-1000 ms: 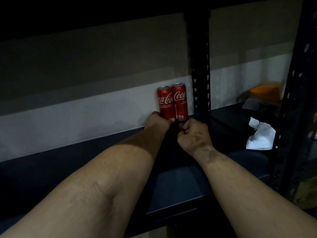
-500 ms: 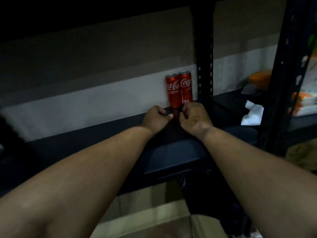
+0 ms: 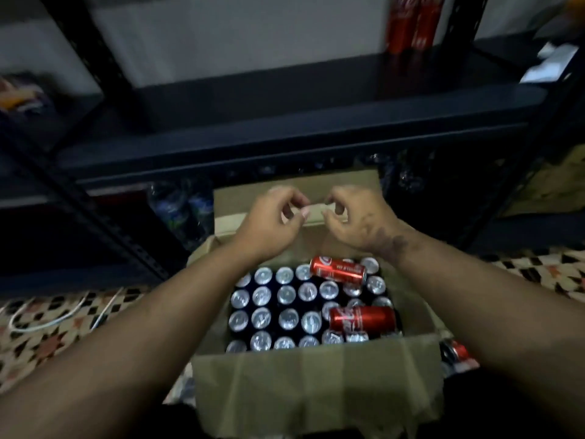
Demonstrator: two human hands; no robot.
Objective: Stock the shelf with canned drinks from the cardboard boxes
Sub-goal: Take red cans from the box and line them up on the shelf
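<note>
Both hands are hovering over the far end of the open brown cardboard box (image 3: 316,388), which is sitting on the patterned floor (image 3: 47,327) in front of the black metal shelf (image 3: 285,99). The left hand (image 3: 272,223) and the right hand (image 3: 351,220) are loosely curled with fingertips nearly meeting, and neither appears to be holding a can, though motion blur is making that hard to confirm.

The box is packed with upright silver-topped drink cans (image 3: 285,299). Two red cola cans are lying on their sides on top of them: one near the far edge (image 3: 338,270), one toward the near right corner (image 3: 362,319). Two tall red cans (image 3: 411,23) are already standing at the back right of the shelf, and another red can (image 3: 456,351) is lying on the floor just beside the box.

The risks, as I judge them:
- The loose cans are resting on rounded tops, so reaching past them is likely to set them rolling or knock one out of the box.
- The upright cans are sitting tightly together, leaving little room for fingers; a shallow pinch on a rim could slip.
- The shelf edge is overhanging the far end of the box, so a can lifted straight up could strike it.
- New cans pushed toward the back could topple the two slim ones standing there.
</note>
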